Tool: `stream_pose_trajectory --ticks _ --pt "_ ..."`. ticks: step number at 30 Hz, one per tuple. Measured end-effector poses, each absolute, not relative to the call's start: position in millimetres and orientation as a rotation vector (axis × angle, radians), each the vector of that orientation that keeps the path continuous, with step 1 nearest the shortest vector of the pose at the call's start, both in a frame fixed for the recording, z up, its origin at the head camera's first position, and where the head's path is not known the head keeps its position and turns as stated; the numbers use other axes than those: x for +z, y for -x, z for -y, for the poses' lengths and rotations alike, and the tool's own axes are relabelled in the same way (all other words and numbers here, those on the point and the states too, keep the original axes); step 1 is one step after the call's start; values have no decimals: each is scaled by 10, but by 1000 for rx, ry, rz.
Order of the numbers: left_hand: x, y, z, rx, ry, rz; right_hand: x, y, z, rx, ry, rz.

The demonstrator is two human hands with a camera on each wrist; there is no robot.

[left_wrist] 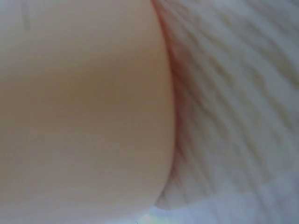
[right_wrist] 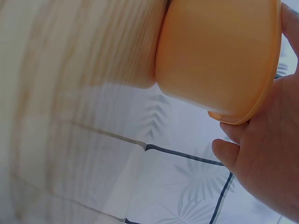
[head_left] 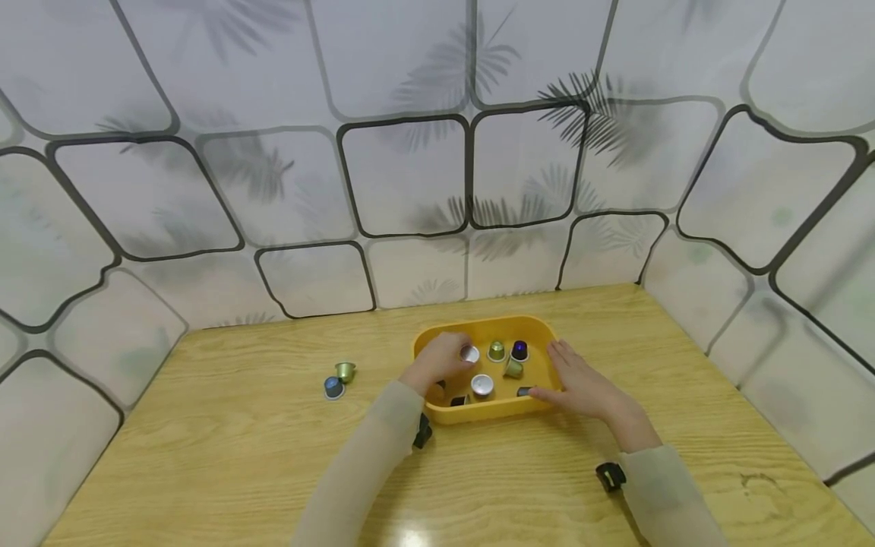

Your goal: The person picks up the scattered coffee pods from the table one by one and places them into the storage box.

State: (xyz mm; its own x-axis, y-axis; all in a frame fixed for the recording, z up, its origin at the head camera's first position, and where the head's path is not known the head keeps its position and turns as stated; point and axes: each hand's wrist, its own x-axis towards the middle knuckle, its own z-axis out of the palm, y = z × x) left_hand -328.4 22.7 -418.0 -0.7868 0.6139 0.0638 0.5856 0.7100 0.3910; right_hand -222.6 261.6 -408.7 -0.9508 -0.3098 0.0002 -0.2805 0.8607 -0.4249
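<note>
A yellow tray holding several coffee capsules stands on the table. My left hand reaches in over its left side, and its thumb and fingers pinch a coffee capsule with a pale lid. My right hand rests on the tray's right rim with fingers extended and the thumb over the inside. In the right wrist view, that hand lies against the tray's outer wall and rim. A green capsule, a dark purple capsule and a white-lidded capsule sit between the hands.
Left of the tray, a green capsule and a blue capsule are close together on the wooden table. A patterned curtain encloses the back and sides. Only blurred sleeve and table surface fill the left wrist view.
</note>
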Motion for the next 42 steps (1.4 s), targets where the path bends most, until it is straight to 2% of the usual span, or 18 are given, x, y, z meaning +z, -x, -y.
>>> stream_pose_trajectory --ticks 42 --pt "-4195 3272 -236 496 -1046 -2810 -4088 2246 -2611 -642 471 -2961"
